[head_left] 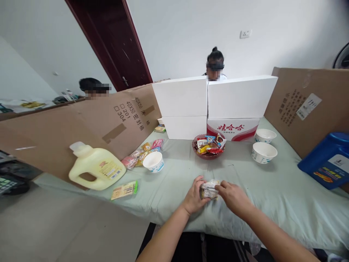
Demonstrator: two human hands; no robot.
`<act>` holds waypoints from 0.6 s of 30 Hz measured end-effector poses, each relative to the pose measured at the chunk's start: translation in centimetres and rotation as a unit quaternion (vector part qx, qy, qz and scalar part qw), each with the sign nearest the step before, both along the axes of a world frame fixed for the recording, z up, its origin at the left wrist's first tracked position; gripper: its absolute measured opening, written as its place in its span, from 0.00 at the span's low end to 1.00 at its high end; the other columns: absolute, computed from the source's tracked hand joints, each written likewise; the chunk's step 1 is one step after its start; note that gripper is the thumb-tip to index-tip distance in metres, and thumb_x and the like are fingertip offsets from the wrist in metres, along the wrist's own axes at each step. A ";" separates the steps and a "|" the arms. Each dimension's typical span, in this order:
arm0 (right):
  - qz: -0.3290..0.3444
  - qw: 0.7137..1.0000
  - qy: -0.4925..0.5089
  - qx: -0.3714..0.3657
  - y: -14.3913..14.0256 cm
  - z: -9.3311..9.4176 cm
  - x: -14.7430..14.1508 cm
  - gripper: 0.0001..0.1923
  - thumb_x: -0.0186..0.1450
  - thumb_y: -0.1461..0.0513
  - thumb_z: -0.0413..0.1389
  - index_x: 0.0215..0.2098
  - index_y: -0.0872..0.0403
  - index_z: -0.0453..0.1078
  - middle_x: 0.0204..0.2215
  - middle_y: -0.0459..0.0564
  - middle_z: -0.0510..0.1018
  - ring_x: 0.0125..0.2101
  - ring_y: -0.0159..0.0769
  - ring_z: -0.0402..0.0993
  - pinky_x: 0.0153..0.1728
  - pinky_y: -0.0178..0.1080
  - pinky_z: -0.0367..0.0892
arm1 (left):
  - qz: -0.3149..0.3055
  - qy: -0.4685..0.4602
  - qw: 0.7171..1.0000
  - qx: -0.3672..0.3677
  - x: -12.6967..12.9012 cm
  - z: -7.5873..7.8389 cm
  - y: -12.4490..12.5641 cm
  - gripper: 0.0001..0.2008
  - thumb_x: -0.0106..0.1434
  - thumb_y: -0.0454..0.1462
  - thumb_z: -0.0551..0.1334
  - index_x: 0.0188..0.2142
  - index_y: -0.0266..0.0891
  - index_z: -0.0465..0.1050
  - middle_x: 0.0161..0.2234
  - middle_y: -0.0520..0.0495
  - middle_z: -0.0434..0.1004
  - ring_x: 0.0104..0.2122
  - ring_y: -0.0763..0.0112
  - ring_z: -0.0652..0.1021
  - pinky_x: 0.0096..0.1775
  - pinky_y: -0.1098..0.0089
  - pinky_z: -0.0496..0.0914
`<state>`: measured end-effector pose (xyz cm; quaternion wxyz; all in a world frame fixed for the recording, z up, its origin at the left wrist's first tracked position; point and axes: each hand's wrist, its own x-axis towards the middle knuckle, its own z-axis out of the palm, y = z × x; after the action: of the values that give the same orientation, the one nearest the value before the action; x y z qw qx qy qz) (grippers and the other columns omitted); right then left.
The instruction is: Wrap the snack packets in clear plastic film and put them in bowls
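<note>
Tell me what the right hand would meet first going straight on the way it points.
The right hand would first meet the small, blocky packet in shiny whitish wrapping, which it touches; beyond that, probably the bare left hand, though depth is unclear.

left hand (194,198) cupped | right hand (233,197) seemingly pinching | forearms (167,233) converging

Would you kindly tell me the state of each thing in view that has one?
Small packet: held between both hands; sealed or open unclear
Left hand: curled around its side
Right hand: pinching its other side
Red bowl: heaped with wrapped snacks
Paper bowls: upright
Yellow jug: capped
White boxes: stacked
Door: shut
</note>
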<state>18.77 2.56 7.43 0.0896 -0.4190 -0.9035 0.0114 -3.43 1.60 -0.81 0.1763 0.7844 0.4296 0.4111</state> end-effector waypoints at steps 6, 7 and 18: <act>-0.163 0.986 0.034 -0.006 -0.5 -2.5 9.0 0.15 0.67 0.63 0.46 0.45 0.49 0.73 0.36 0.50 0.76 0.33 0.36 0.74 0.33 0.36 0.63 | 0.011 -0.061 0.998 -0.023 0.3 0.2 0.1 0.41 0.50 0.32 0.71 0.58 0.43 0.50 0.60 0.37 0.55 0.59 0.55 0.64 0.56 0.52 0.65; -0.178 0.983 0.040 -0.003 -0.5 -2.8 9.8 0.15 0.67 0.63 0.46 0.43 0.50 0.74 0.35 0.51 0.76 0.34 0.38 0.74 0.35 0.38 0.64 | 0.019 -0.073 0.997 -0.024 0.3 0.4 0.1 0.43 0.49 0.33 0.71 0.59 0.43 0.49 0.61 0.36 0.55 0.58 0.56 0.66 0.55 0.53 0.66; -0.073 0.960 0.271 -0.008 -0.6 -3.4 -2.2 0.35 0.54 0.53 0.62 0.58 0.52 0.62 0.55 0.56 0.69 0.53 0.47 0.64 0.53 0.48 0.61 | 0.003 -0.036 0.999 0.000 0.0 2.4 -0.7 0.06 0.60 0.39 0.61 0.36 0.42 0.74 0.45 0.43 0.73 0.48 0.61 0.72 0.51 0.57 0.67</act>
<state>16.53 1.96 4.04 0.3284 -0.4654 -0.8123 0.1255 -3.40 0.94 1.60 0.1900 0.7678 0.4254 0.4398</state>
